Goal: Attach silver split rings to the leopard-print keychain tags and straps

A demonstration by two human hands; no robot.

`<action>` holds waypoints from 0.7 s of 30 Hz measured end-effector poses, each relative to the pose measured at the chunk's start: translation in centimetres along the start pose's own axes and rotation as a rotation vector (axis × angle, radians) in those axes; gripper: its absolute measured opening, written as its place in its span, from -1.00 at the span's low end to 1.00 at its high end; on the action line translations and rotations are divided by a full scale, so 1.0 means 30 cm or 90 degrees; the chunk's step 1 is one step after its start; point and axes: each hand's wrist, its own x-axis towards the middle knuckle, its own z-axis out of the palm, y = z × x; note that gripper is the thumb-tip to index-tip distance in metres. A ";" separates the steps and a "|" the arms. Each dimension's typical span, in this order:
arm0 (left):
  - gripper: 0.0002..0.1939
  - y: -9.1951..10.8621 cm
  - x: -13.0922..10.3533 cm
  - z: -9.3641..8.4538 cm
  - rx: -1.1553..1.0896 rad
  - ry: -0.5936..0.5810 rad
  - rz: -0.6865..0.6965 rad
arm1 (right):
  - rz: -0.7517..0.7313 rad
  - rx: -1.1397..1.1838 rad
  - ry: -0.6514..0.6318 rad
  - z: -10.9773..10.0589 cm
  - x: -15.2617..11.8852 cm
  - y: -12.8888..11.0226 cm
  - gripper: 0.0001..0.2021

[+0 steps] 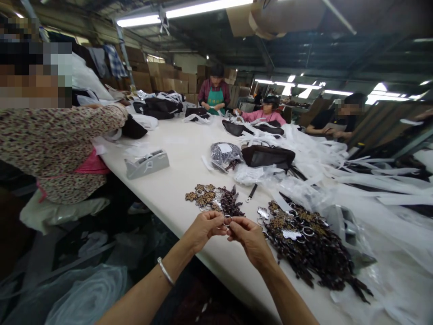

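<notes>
A small metal ring point(228, 220) is pinched between my two hands, above the near edge of the white table point(182, 180). My left hand point(208, 228), with a silver bracelet on its wrist, has its thumb and fingers closed on the ring's left side. On the right side, my right hand point(246, 237) grips the same ring with its fingertips. Just beyond them lie leopard-patterned flower-shaped pieces point(203, 196) beside a small heap of dark brown pieces point(230, 201). A larger pile of dark pieces with rings and patterned tags point(307, 243) spreads out to the right.
A grey tape dispenser point(147, 165) stands at the left. Farther back are a filled plastic bag point(225, 154) and a dark pouch point(268, 155). White strips and clear plastic cover the right side. Several people work around the table, one close by at the left point(61, 149).
</notes>
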 end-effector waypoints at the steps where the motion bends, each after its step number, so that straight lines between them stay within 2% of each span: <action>1: -0.69 -0.006 -0.013 0.003 -0.058 -0.004 -0.014 | 0.018 0.017 -0.006 -0.001 -0.012 0.000 -0.68; 7: -0.74 -0.033 -0.058 0.031 -0.174 -0.011 -0.053 | 0.051 0.064 -0.010 -0.010 -0.063 -0.004 -0.70; 12: -0.72 -0.042 -0.067 0.044 -0.204 -0.013 -0.071 | 0.081 0.086 -0.015 -0.015 -0.071 -0.005 -0.71; 21: -0.75 -0.069 -0.079 0.029 -0.207 -0.010 -0.099 | 0.136 0.139 -0.019 -0.019 -0.077 0.017 -0.70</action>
